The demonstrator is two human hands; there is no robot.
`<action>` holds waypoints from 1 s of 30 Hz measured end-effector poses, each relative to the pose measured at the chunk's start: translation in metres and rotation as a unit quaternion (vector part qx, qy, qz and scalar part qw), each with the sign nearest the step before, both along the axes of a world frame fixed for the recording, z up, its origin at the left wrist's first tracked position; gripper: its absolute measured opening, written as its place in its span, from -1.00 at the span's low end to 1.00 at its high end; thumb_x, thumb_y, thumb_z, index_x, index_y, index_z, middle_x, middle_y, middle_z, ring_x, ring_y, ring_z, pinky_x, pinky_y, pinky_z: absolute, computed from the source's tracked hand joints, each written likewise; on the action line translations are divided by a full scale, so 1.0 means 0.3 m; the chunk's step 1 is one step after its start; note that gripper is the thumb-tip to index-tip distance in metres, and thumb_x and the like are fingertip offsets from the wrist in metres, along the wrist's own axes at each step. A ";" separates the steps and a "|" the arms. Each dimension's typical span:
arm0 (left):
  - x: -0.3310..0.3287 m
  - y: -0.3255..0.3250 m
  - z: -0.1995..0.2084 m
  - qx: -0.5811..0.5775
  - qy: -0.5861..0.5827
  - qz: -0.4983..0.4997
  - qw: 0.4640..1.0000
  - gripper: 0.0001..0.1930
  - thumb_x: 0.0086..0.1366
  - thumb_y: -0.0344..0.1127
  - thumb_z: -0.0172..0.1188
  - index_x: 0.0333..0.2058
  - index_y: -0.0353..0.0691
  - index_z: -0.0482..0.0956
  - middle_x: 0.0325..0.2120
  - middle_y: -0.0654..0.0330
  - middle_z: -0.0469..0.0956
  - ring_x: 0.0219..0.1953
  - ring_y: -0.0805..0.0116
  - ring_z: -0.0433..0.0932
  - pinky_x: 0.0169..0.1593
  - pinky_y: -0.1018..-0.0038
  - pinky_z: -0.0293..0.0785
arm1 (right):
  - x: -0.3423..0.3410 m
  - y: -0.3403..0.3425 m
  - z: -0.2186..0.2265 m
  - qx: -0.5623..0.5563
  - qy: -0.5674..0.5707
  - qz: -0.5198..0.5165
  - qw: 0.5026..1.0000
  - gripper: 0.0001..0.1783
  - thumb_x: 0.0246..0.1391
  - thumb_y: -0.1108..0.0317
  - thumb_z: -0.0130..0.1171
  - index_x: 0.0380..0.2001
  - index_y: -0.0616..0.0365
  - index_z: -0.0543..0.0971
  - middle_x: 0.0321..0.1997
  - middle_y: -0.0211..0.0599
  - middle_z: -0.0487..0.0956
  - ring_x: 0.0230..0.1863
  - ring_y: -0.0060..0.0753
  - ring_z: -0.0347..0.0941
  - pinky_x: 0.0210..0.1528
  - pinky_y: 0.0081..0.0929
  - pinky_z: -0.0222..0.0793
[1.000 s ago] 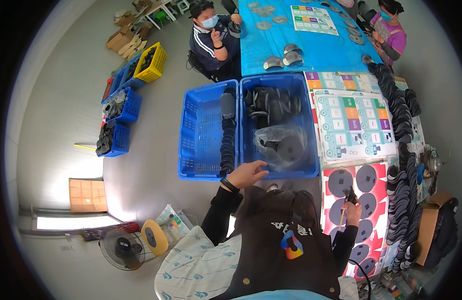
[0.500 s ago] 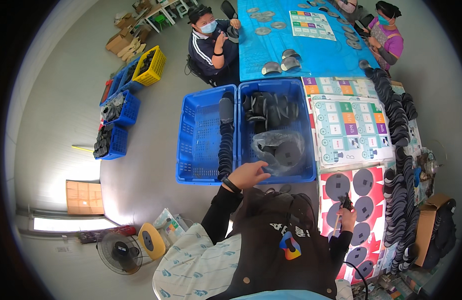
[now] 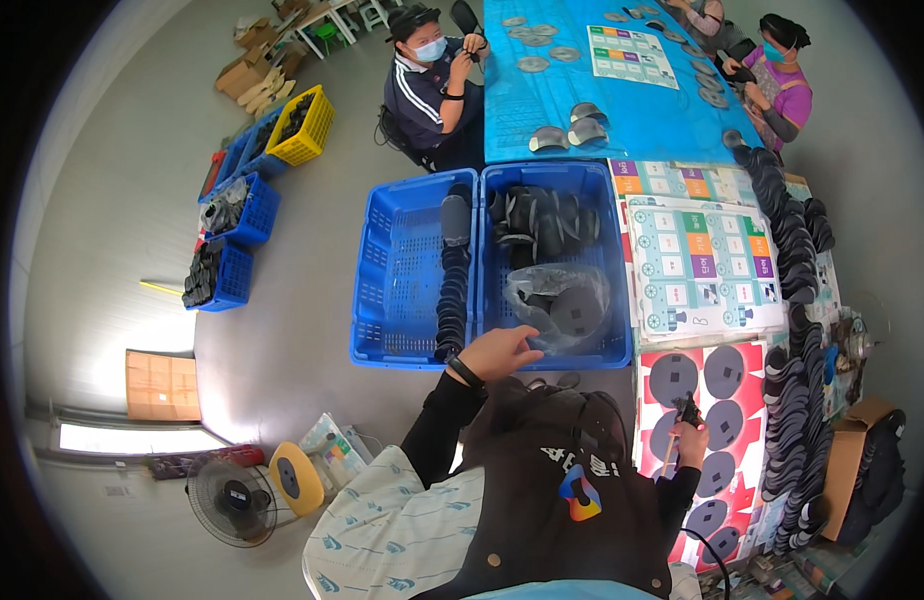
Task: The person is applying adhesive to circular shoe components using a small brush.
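Gripping a dark tool (image 3: 688,409) in your closed right hand (image 3: 692,440), you have it above dark discs (image 3: 724,426) on a red sheet (image 3: 754,352); your left hand (image 3: 502,353) is half open, apparently empty, by the front rim of a blue crate (image 3: 623,335). Letting the tool dip could scuff or shift a disc, and the black cord (image 3: 721,564) below might snag. Stacked curved pieces (image 3: 788,420) crowd the sheet's right edge, so a wide swing may topple them. Beyond the crate stands a blue-covered bench (image 3: 517,108).
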State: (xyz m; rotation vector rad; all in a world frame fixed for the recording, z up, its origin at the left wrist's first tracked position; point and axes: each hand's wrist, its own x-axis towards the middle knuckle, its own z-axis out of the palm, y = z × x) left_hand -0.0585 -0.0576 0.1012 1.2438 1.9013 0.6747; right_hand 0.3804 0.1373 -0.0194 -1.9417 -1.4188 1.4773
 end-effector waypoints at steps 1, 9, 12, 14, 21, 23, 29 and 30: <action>0.000 -0.001 0.004 0.000 0.001 -0.001 1.000 -0.51 0.38 -0.08 0.29 0.11 -0.33 0.53 -0.32 -0.01 0.71 -0.24 0.00 0.69 -0.14 0.22 0.56 | -0.006 0.000 0.007 0.000 0.000 0.001 1.000 -0.71 -0.24 0.37 0.22 -0.34 0.21 0.62 -0.50 -0.35 0.59 -0.50 -0.36 0.54 -0.59 -0.42 0.39; -0.015 0.002 -0.003 -0.005 0.011 -0.020 1.000 -0.50 0.42 -0.10 0.27 0.16 -0.33 0.48 -0.30 0.01 0.72 -0.27 0.11 0.70 -0.13 0.32 0.58 | -0.009 0.008 -0.010 -0.004 -0.001 0.010 1.000 -0.74 -0.19 0.41 0.18 -0.33 0.22 0.62 -0.51 -0.36 0.60 -0.49 -0.40 0.58 -0.65 -0.43 0.40; -0.015 0.001 -0.004 -0.005 0.012 -0.021 1.000 -0.51 0.42 -0.11 0.27 0.16 -0.33 0.48 -0.30 0.01 0.72 -0.27 0.12 0.70 -0.13 0.32 0.58 | -0.013 0.010 -0.009 -0.003 -0.009 0.015 1.000 -0.73 -0.18 0.41 0.18 -0.32 0.23 0.63 -0.51 -0.35 0.60 -0.49 -0.40 0.58 -0.64 -0.43 0.41; -0.013 -0.001 -0.003 -0.006 0.011 -0.021 1.000 -0.51 0.42 -0.11 0.27 0.16 -0.33 0.48 -0.31 0.01 0.72 -0.27 0.12 0.70 -0.13 0.32 0.58 | -0.014 0.011 -0.009 -0.006 -0.013 0.018 1.000 -0.73 -0.18 0.41 0.18 -0.32 0.23 0.62 -0.51 -0.35 0.60 -0.49 -0.40 0.59 -0.64 -0.43 0.42; -0.008 -0.002 0.015 -0.001 0.012 -0.021 1.000 -0.51 0.42 -0.12 0.26 0.16 -0.33 0.48 -0.30 0.01 0.72 -0.26 0.10 0.70 -0.13 0.31 0.58 | 0.008 0.014 -0.045 -0.002 -0.005 0.013 1.000 -0.73 -0.18 0.41 0.18 -0.32 0.24 0.62 -0.50 -0.33 0.61 -0.49 -0.39 0.59 -0.63 -0.44 0.43; -0.008 -0.006 0.014 -0.001 0.011 -0.021 1.000 -0.51 0.42 -0.11 0.26 0.16 -0.33 0.48 -0.30 0.01 0.72 -0.26 0.10 0.70 -0.13 0.31 0.58 | 0.009 0.015 -0.047 -0.006 -0.019 0.020 1.000 -0.73 -0.18 0.42 0.18 -0.31 0.24 0.62 -0.50 -0.33 0.61 -0.48 -0.39 0.60 -0.63 -0.44 0.44; -0.002 -0.019 -0.003 -0.002 0.015 -0.015 1.000 -0.52 0.43 -0.11 0.26 0.16 -0.34 0.49 -0.30 0.02 0.72 -0.26 0.09 0.70 -0.13 0.31 0.58 | 0.006 0.011 -0.045 -0.011 -0.020 0.021 1.000 -0.72 -0.16 0.43 0.17 -0.30 0.26 0.63 -0.49 -0.31 0.62 -0.45 -0.36 0.64 -0.63 -0.42 0.45; 0.000 -0.022 -0.003 -0.005 0.013 -0.012 1.000 -0.50 0.42 -0.11 0.27 0.17 -0.33 0.48 -0.31 0.02 0.72 -0.26 0.09 0.70 -0.13 0.31 0.58 | 0.007 0.010 -0.046 -0.010 -0.017 0.020 1.000 -0.73 -0.16 0.43 0.17 -0.30 0.27 0.63 -0.49 -0.30 0.62 -0.45 -0.35 0.64 -0.64 -0.41 0.45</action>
